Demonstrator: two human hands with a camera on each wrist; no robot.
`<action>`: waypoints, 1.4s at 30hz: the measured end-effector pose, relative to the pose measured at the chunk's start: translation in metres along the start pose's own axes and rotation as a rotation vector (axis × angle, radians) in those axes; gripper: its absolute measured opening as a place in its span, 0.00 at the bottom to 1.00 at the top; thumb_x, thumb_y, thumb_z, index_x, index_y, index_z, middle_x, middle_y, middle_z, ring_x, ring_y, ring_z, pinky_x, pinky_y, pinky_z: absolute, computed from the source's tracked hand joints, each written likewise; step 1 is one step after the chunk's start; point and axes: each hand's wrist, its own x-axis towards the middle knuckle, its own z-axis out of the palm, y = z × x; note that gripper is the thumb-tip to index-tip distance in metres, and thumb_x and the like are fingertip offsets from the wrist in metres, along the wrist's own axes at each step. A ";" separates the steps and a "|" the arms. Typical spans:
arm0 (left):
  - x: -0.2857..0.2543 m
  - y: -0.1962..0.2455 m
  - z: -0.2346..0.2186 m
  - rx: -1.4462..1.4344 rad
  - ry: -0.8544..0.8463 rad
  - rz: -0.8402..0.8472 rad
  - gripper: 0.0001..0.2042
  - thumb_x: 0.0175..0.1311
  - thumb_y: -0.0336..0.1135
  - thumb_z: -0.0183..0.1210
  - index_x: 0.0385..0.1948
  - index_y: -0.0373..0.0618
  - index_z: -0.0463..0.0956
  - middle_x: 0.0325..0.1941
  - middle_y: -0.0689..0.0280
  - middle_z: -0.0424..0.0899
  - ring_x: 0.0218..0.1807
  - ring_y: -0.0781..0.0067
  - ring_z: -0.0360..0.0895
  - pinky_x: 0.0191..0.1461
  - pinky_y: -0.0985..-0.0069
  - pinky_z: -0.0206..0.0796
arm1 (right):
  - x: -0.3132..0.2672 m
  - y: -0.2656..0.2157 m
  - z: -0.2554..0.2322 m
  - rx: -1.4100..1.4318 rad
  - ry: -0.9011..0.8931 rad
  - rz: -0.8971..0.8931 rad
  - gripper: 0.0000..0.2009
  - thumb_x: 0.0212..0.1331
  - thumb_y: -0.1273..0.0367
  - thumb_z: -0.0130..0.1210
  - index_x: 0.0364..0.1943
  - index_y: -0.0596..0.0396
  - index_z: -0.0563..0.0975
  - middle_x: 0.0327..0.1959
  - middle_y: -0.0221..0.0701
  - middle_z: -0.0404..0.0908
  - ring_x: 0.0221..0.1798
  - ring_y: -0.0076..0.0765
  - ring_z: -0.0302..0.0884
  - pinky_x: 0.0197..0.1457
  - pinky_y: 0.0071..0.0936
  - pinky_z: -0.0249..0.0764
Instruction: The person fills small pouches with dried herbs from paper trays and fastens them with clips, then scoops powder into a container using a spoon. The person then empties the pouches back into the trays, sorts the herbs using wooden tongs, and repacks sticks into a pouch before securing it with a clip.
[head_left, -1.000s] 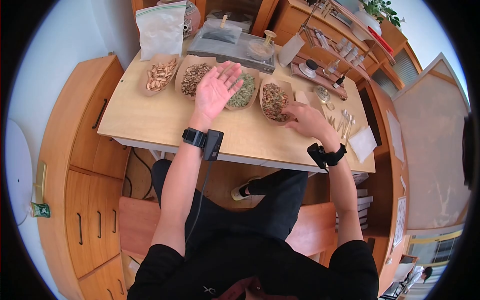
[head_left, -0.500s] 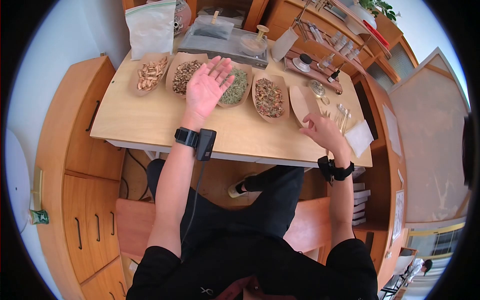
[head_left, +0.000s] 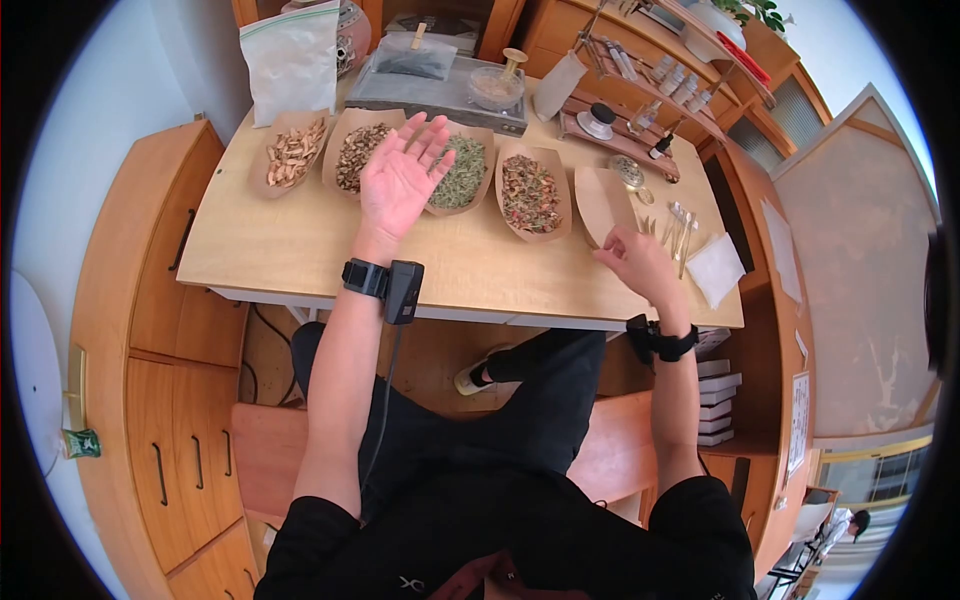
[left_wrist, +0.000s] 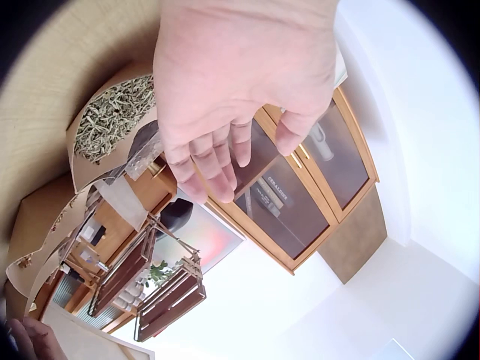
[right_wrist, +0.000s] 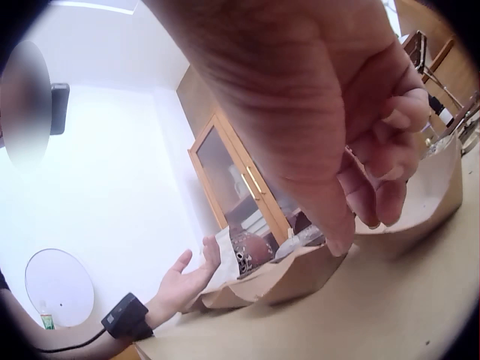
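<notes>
My left hand (head_left: 393, 190) is held palm up above the table, fingers spread and nothing in it. Beneath its fingertips are paper trays of brown dried pieces (head_left: 360, 158) and chopped green herb (head_left: 461, 178). My right hand (head_left: 642, 264) hovers at the near end of a bare brown paper tray (head_left: 603, 198), fingers loosely bent. In the right wrist view its thumb (right_wrist: 339, 238) and fingers stand apart, overlapping the tray rims. Left of it lies a tray of mixed brown and reddish herbs (head_left: 531, 194). Pale root slices (head_left: 294, 152) fill the leftmost tray.
Behind the trays stand a zip bag (head_left: 290, 65), a grey slab (head_left: 440, 95) and a wooden rack (head_left: 640, 75) of small bottles. Right of the bare tray lie thin metal tools (head_left: 684, 232) and a white cloth (head_left: 713, 270). A wooden cabinet (head_left: 150, 330) borders the left.
My right hand has moved from the mixed-herb tray rightward to the near end of the bare tray. The left hand stays palm up; the head view has shifted slightly.
</notes>
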 end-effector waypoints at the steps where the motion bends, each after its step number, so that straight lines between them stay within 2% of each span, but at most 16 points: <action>1: 0.000 0.001 -0.002 -0.018 -0.032 -0.006 0.21 0.73 0.41 0.46 0.62 0.38 0.66 0.67 0.51 0.69 0.66 0.60 0.69 0.71 0.57 0.59 | -0.003 0.001 -0.008 0.022 0.000 0.046 0.11 0.56 0.61 0.62 0.32 0.55 0.79 0.26 0.38 0.83 0.33 0.47 0.82 0.36 0.39 0.76; 6: -0.001 0.001 -0.001 -0.024 -0.045 0.001 0.22 0.73 0.41 0.46 0.63 0.38 0.64 0.68 0.52 0.68 0.67 0.60 0.67 0.72 0.58 0.57 | -0.016 0.079 -0.038 0.097 0.171 0.110 0.12 0.58 0.62 0.62 0.35 0.57 0.80 0.28 0.39 0.84 0.33 0.42 0.83 0.37 0.33 0.75; 7: -0.003 0.001 0.001 -0.016 -0.033 0.012 0.22 0.73 0.41 0.46 0.63 0.38 0.64 0.68 0.52 0.67 0.67 0.60 0.67 0.72 0.58 0.57 | -0.022 0.088 -0.051 0.105 0.147 0.264 0.13 0.58 0.61 0.62 0.36 0.58 0.80 0.29 0.39 0.84 0.35 0.43 0.83 0.38 0.34 0.76; 14: 0.000 0.000 0.000 -0.039 -0.067 -0.006 0.22 0.72 0.41 0.47 0.63 0.38 0.65 0.68 0.52 0.68 0.67 0.61 0.68 0.72 0.58 0.57 | -0.093 0.255 -0.053 -0.181 0.284 0.559 0.26 0.53 0.56 0.65 0.50 0.59 0.75 0.45 0.48 0.82 0.50 0.52 0.80 0.52 0.42 0.75; 16: -0.001 0.000 0.001 -0.027 -0.063 0.000 0.22 0.72 0.41 0.47 0.62 0.37 0.65 0.67 0.51 0.68 0.66 0.61 0.68 0.71 0.57 0.59 | -0.105 0.271 -0.047 -0.171 0.254 0.588 0.33 0.51 0.54 0.66 0.56 0.63 0.71 0.52 0.53 0.78 0.59 0.56 0.75 0.61 0.43 0.71; 19: 0.000 0.000 -0.001 -0.031 -0.085 -0.003 0.23 0.72 0.41 0.47 0.63 0.37 0.64 0.68 0.51 0.67 0.67 0.60 0.68 0.71 0.57 0.58 | -0.110 0.287 -0.029 -0.008 0.370 0.593 0.34 0.52 0.54 0.66 0.58 0.65 0.70 0.54 0.54 0.77 0.61 0.56 0.73 0.64 0.42 0.68; 20: -0.001 0.000 -0.002 -0.030 -0.086 -0.010 0.23 0.72 0.41 0.47 0.63 0.37 0.64 0.68 0.51 0.67 0.67 0.60 0.68 0.71 0.57 0.58 | -0.110 0.305 -0.023 -0.062 0.415 0.600 0.34 0.53 0.54 0.66 0.57 0.65 0.70 0.53 0.52 0.79 0.57 0.52 0.78 0.56 0.40 0.75; 21: -0.001 0.001 -0.004 -0.035 -0.105 -0.011 0.23 0.72 0.40 0.47 0.64 0.37 0.62 0.69 0.52 0.65 0.68 0.60 0.67 0.72 0.57 0.57 | -0.106 0.306 -0.024 -0.059 0.417 0.605 0.34 0.53 0.54 0.66 0.57 0.65 0.70 0.53 0.52 0.79 0.57 0.52 0.78 0.56 0.40 0.75; 23: -0.001 0.003 -0.005 -0.038 -0.124 -0.016 0.24 0.73 0.40 0.47 0.65 0.37 0.60 0.71 0.53 0.63 0.69 0.61 0.65 0.73 0.57 0.55 | -0.097 0.314 -0.028 0.190 0.450 0.895 0.34 0.54 0.54 0.65 0.58 0.65 0.70 0.50 0.50 0.80 0.48 0.46 0.83 0.43 0.35 0.80; 24: -0.001 0.003 -0.005 -0.038 -0.122 -0.011 0.24 0.73 0.40 0.47 0.65 0.36 0.60 0.71 0.53 0.63 0.69 0.60 0.65 0.73 0.57 0.55 | -0.093 0.319 -0.026 0.141 0.511 0.891 0.31 0.54 0.56 0.65 0.56 0.65 0.72 0.44 0.44 0.83 0.37 0.36 0.84 0.30 0.28 0.78; 27: 0.000 0.002 -0.005 -0.040 -0.119 -0.005 0.24 0.72 0.40 0.47 0.65 0.36 0.60 0.71 0.53 0.63 0.69 0.60 0.65 0.73 0.57 0.55 | -0.090 0.324 -0.032 0.343 0.473 0.930 0.28 0.52 0.61 0.67 0.54 0.64 0.74 0.37 0.39 0.83 0.33 0.30 0.82 0.26 0.25 0.74; 31: -0.001 0.004 -0.006 -0.050 -0.102 -0.006 0.24 0.72 0.39 0.48 0.65 0.36 0.60 0.71 0.53 0.63 0.69 0.61 0.66 0.73 0.57 0.55 | -0.086 0.332 -0.037 0.319 0.529 0.905 0.24 0.52 0.64 0.67 0.51 0.63 0.77 0.34 0.34 0.83 0.31 0.25 0.80 0.24 0.22 0.70; 35: 0.000 0.002 -0.004 -0.039 -0.067 0.007 0.23 0.72 0.41 0.48 0.63 0.37 0.64 0.68 0.50 0.66 0.67 0.59 0.67 0.71 0.56 0.58 | -0.080 0.342 -0.046 0.612 0.609 0.745 0.16 0.56 0.66 0.64 0.46 0.60 0.80 0.26 0.24 0.78 0.24 0.17 0.71 0.20 0.17 0.63; 37: 0.000 0.002 -0.004 -0.051 -0.077 -0.005 0.23 0.71 0.41 0.48 0.63 0.37 0.64 0.68 0.49 0.66 0.67 0.59 0.67 0.71 0.57 0.58 | -0.074 0.318 -0.062 0.793 0.692 0.606 0.14 0.58 0.66 0.63 0.46 0.59 0.79 0.28 0.22 0.78 0.25 0.14 0.70 0.22 0.15 0.62; 39: 0.000 0.002 -0.003 -0.048 -0.075 -0.004 0.23 0.71 0.41 0.48 0.63 0.37 0.64 0.68 0.49 0.66 0.67 0.59 0.67 0.72 0.57 0.58 | -0.062 0.289 -0.079 0.693 0.769 0.589 0.15 0.60 0.66 0.62 0.48 0.58 0.78 0.29 0.20 0.77 0.27 0.13 0.70 0.25 0.13 0.63; 42: -0.001 0.001 0.000 -0.049 -0.082 -0.007 0.23 0.72 0.41 0.48 0.63 0.37 0.63 0.68 0.49 0.66 0.67 0.58 0.67 0.72 0.57 0.58 | -0.045 0.238 -0.109 0.758 0.745 0.378 0.18 0.63 0.65 0.61 0.54 0.58 0.75 0.34 0.22 0.79 0.31 0.12 0.71 0.29 0.11 0.65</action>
